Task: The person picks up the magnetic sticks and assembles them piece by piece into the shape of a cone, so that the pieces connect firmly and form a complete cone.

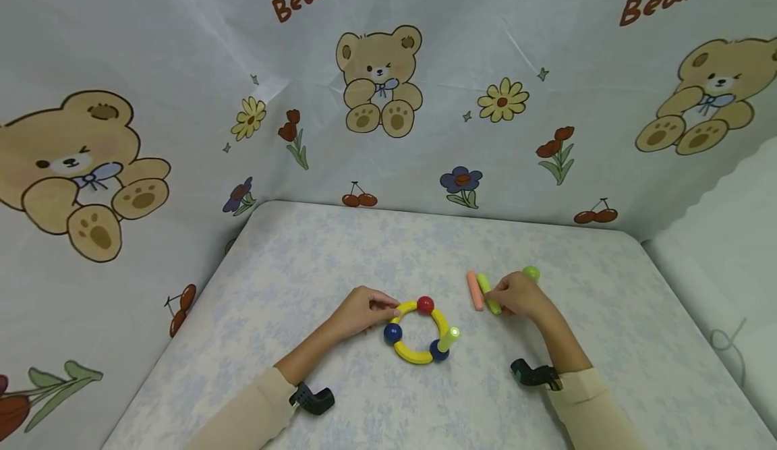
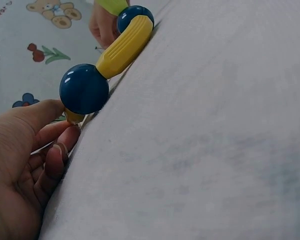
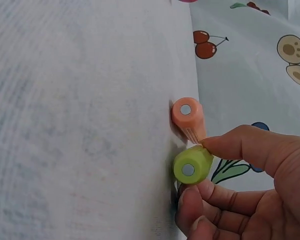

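A ring of curved yellow rods (image 1: 414, 356) joined by balls lies on the table: one red ball (image 1: 425, 305) at the back, a blue ball (image 1: 392, 332) at the left and another blue ball (image 2: 135, 19) at the front right. From that front-right ball a light green rod (image 1: 448, 339) stands up at a tilt. My left hand (image 1: 363, 313) pinches the ring's back-left yellow rod between thumb and fingers. My right hand (image 1: 518, 294) pinches a lime green rod (image 3: 192, 165) with a round metal end. Beside it lies an orange rod (image 3: 188, 114), also metal-ended.
A green ball (image 1: 531, 273) sits just behind my right hand. The table (image 1: 340, 247) has a pale blue mottled cover. Behind it hangs a white cloth (image 1: 255, 45) printed with bears and flowers. A thin cord (image 1: 731, 342) shows beyond the right edge.
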A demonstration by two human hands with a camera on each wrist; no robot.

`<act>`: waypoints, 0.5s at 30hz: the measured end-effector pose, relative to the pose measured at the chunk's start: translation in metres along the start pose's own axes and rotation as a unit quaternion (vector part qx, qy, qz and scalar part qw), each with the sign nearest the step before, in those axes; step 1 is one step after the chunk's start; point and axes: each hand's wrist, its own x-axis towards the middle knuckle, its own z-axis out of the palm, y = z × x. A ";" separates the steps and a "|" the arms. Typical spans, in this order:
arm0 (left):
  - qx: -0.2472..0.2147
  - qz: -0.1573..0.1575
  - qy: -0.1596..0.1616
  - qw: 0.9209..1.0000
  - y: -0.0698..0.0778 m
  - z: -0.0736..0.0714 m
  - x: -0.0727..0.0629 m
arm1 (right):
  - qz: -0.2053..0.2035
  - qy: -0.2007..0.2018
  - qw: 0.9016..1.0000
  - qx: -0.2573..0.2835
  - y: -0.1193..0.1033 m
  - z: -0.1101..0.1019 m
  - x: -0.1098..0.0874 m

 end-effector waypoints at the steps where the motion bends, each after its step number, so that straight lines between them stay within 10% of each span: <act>1: 0.002 0.000 -0.001 1.000 0.000 0.000 0.000 | 0.001 -0.003 1.000 0.002 0.000 -0.001 0.000; 15: -0.001 -0.001 0.005 1.000 -0.001 0.001 0.001 | -0.113 -0.026 0.987 0.109 -0.007 -0.011 -0.001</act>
